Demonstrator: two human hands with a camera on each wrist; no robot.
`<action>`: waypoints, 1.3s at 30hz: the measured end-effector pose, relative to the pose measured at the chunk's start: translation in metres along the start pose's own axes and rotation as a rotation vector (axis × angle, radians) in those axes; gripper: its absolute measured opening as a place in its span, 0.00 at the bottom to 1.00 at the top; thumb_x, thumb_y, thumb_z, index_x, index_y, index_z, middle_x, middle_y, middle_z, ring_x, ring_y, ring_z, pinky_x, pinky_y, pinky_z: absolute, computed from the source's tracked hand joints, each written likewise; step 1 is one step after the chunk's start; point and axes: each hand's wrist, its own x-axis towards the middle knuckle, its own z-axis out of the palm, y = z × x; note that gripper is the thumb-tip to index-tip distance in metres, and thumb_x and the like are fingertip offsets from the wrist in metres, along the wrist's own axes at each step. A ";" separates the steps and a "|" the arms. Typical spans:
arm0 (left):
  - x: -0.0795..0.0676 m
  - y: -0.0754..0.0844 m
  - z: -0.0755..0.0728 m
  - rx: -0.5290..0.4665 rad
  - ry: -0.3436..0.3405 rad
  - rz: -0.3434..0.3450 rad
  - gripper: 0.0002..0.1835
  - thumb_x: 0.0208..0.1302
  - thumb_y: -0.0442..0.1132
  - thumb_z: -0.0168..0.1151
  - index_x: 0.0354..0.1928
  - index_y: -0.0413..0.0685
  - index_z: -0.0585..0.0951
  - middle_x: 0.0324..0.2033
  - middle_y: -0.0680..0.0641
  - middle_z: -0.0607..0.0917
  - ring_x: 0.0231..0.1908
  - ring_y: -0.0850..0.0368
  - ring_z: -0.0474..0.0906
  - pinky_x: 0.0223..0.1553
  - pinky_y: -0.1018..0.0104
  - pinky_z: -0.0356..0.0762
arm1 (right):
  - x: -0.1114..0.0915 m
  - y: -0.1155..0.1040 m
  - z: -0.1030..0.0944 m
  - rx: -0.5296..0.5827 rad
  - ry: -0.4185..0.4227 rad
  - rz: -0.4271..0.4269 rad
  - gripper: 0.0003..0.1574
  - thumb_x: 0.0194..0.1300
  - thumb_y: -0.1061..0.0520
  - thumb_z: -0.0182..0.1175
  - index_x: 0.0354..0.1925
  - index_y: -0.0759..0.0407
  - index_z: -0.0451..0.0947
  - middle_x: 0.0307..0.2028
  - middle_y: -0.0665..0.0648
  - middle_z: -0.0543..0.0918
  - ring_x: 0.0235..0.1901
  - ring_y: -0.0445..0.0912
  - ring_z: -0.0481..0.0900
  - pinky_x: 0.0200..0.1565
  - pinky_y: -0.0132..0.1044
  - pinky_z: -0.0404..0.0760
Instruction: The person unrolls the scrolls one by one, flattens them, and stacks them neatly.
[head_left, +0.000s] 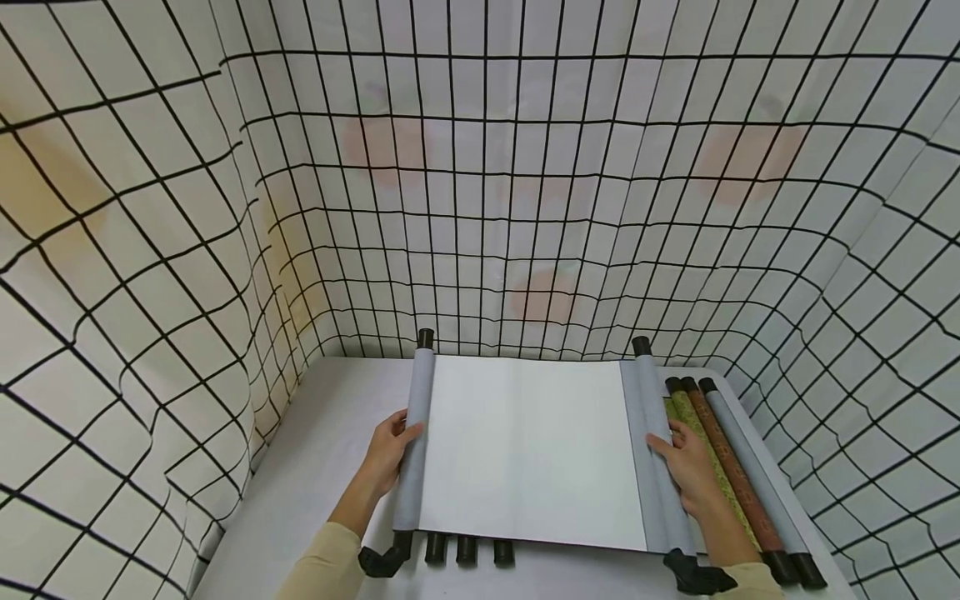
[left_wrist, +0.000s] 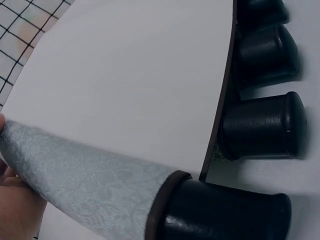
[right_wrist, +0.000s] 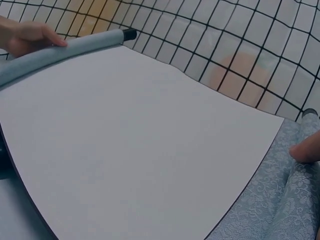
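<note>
A partly unrolled scroll (head_left: 532, 450) with a blank white middle spans the space between both hands. Its ends are wound into grey-blue floral cloth rolls with black knobs. My left hand (head_left: 390, 450) grips the left roll (head_left: 417, 450), thumb on top and fingers round the outer side. On the other side, my right hand (head_left: 688, 462) holds the right roll (head_left: 660, 458) the same way, with some grey-blue cloth showing beside the white. The left wrist view shows the left roll's black knob (left_wrist: 225, 212) up close; only part of the left hand appears there.
Black knobs of other rolled scrolls (head_left: 467, 550) stick out under the scroll's near edge. To the right lie green (head_left: 708, 442), red-brown (head_left: 738, 475) and grey-blue (head_left: 761, 479) rolled scrolls. Black wire mesh (head_left: 525, 208) surrounds the white table (head_left: 300, 467) at the back and sides.
</note>
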 end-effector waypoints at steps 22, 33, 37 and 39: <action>0.004 0.000 0.004 0.146 0.095 0.017 0.35 0.62 0.37 0.76 0.68 0.40 0.71 0.53 0.39 0.76 0.45 0.44 0.77 0.44 0.54 0.76 | 0.000 0.000 0.002 0.018 0.016 0.014 0.49 0.77 0.50 0.61 0.79 0.70 0.47 0.68 0.76 0.67 0.46 0.47 0.79 0.42 0.39 0.79; 0.001 0.003 -0.002 0.059 0.103 0.025 0.30 0.68 0.36 0.72 0.69 0.37 0.73 0.53 0.40 0.80 0.47 0.46 0.77 0.45 0.56 0.76 | -0.002 0.001 -0.004 0.017 0.022 0.026 0.50 0.78 0.48 0.61 0.79 0.70 0.47 0.69 0.76 0.66 0.43 0.43 0.78 0.41 0.39 0.80; 0.000 0.005 -0.004 0.025 0.097 0.020 0.29 0.71 0.37 0.68 0.69 0.33 0.72 0.54 0.38 0.82 0.47 0.48 0.79 0.46 0.58 0.77 | -0.003 0.000 -0.006 0.031 0.019 0.026 0.49 0.78 0.48 0.60 0.79 0.70 0.47 0.69 0.76 0.65 0.43 0.43 0.78 0.41 0.39 0.79; -0.001 0.006 -0.004 0.021 0.091 0.002 0.29 0.73 0.38 0.65 0.70 0.33 0.71 0.55 0.37 0.81 0.47 0.48 0.80 0.46 0.58 0.77 | -0.003 -0.001 -0.006 0.028 0.021 0.023 0.48 0.78 0.49 0.60 0.79 0.70 0.47 0.69 0.76 0.65 0.43 0.43 0.77 0.41 0.39 0.79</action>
